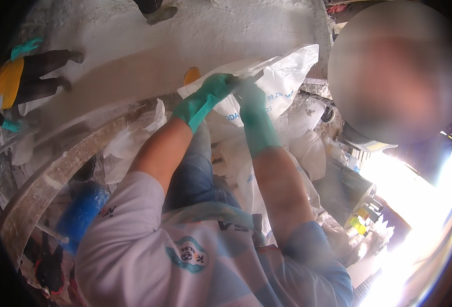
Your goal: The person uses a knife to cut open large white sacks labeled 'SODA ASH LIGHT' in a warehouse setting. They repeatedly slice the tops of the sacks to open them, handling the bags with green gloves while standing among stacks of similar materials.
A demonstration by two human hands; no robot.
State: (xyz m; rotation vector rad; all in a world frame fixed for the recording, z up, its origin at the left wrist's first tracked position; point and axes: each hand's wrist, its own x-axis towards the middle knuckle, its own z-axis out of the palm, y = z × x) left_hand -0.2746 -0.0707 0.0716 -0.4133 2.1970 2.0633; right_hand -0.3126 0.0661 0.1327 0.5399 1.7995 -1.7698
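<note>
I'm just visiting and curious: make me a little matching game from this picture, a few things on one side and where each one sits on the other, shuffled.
Things:
1. white sack
2. blue drum
3. person in a yellow top
4. left hand

Places:
A. lower left, beside the curved concrete edge
B. far left, on the pale floor
C. gripped at its top edge by both green-gloved hands
D. top centre, meeting the right hand at the sack's edge

Pairs: 1-C, 2-A, 3-B, 4-D
</note>
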